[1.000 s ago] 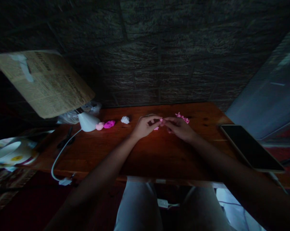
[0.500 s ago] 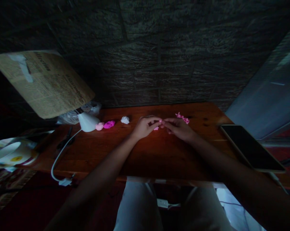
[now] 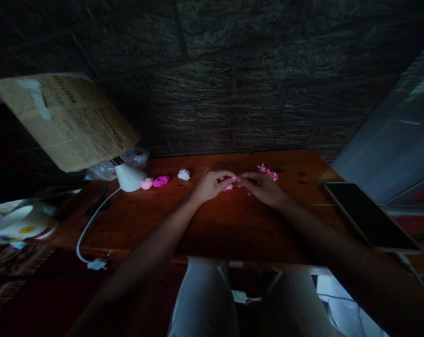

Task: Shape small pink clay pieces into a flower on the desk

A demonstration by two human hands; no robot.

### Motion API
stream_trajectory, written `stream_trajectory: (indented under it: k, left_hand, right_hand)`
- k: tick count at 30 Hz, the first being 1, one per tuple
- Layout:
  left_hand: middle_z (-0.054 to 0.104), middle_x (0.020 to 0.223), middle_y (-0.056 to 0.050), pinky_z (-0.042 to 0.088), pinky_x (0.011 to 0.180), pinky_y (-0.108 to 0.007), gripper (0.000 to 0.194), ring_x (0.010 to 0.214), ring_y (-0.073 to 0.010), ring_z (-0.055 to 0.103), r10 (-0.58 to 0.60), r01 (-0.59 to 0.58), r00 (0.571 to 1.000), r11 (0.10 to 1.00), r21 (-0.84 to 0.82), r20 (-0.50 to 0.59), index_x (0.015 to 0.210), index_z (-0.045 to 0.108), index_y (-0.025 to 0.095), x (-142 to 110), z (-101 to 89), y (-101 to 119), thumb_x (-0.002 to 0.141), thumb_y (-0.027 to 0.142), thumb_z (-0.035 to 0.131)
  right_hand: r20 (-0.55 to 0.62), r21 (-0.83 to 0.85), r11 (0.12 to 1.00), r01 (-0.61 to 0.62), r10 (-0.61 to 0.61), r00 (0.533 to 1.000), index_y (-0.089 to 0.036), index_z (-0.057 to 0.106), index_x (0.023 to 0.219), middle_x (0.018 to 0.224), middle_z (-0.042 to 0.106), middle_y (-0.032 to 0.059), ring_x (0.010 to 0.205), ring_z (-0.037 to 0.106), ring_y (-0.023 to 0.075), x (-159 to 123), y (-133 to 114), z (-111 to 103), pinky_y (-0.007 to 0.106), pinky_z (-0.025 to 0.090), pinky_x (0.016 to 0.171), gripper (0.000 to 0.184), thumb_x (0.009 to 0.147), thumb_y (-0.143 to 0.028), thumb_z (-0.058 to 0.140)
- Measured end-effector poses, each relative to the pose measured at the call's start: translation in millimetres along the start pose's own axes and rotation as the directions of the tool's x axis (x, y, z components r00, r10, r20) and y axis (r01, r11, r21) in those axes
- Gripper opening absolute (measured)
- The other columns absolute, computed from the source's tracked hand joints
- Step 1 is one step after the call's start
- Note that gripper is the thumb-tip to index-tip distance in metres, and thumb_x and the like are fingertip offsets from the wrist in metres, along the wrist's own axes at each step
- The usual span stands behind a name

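Over the middle of the wooden table (image 3: 212,224), my left hand (image 3: 213,183) and my right hand (image 3: 259,186) meet at the fingertips. Pinched between them is a small piece of pink modelling clay (image 3: 234,178), mostly covered by the fingers. Just below the left fingertips lies another pink clay piece (image 3: 228,186), partly hidden. Behind my right hand sits a cluster of small pink clay shapes (image 3: 268,172). To the left of my hands are a white lump (image 3: 184,174), a magenta lump (image 3: 160,181) and a pale pink lump (image 3: 147,183).
A white lamp base (image 3: 130,178) with a newspaper-print shade (image 3: 74,121) stands at the left, its cord hanging over the front edge. Dark scissors (image 3: 98,202) lie near it. At the far left is a white cup (image 3: 22,223). A tablet (image 3: 369,215) lies at the right.
Both hands keep almost the same place and pinch, with only slight finger movement. The whole view has shifted very slightly; the things on the table look unmoved.
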State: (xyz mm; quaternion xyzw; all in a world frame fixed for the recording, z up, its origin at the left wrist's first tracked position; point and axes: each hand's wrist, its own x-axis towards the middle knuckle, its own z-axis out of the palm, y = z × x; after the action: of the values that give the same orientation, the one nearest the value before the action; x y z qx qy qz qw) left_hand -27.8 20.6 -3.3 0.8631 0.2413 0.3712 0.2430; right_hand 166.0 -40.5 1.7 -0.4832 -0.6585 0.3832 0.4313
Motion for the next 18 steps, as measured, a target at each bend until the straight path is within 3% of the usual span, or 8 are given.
stream_trajectory:
  k: [5, 18]
  left_hand:
    - [0.071, 0.067, 0.000, 0.047, 0.055, -0.018, 0.022, 0.052, -0.0078, 0.061, 0.015, -0.015, 0.998, 1.000, 0.005, 0.056, 0.094, 0.074, 0.016, -0.2, -2.0, -1.2, 0.094, 0.033, 0.060]
    - [0.073, 0.072, -0.002, 0.049, 0.058, -0.019, 0.018, 0.058, -0.0087, 0.063, -0.026, 0.029, 0.999, 0.996, -0.080, 0.038, 0.088, 0.071, 0.015, -0.6, 0.9, 1.0, 0.090, 0.032, 0.066]
  right_hand:
    - [0.018, -0.082, 0.997, 0.011, -0.009, 1.000, -0.018, 0.068, 0.077, 0.059, 0.059, -0.0010, 0.052, 0.051, 0.0118, -0.9, 0.6, -0.9, 0.028, 0.041, 0.057, 0.041, 0.087, -0.057, 0.058]
    - [-0.060, -0.115, 0.986, 0.121, -0.128, 0.990, -0.018, 0.071, 0.082, 0.077, 0.069, 0.0046, 0.065, 0.058, 0.0155, -0.6, 3.6, 0.0, 0.029, 0.044, 0.058, 0.040, 0.085, -0.057, 0.061]
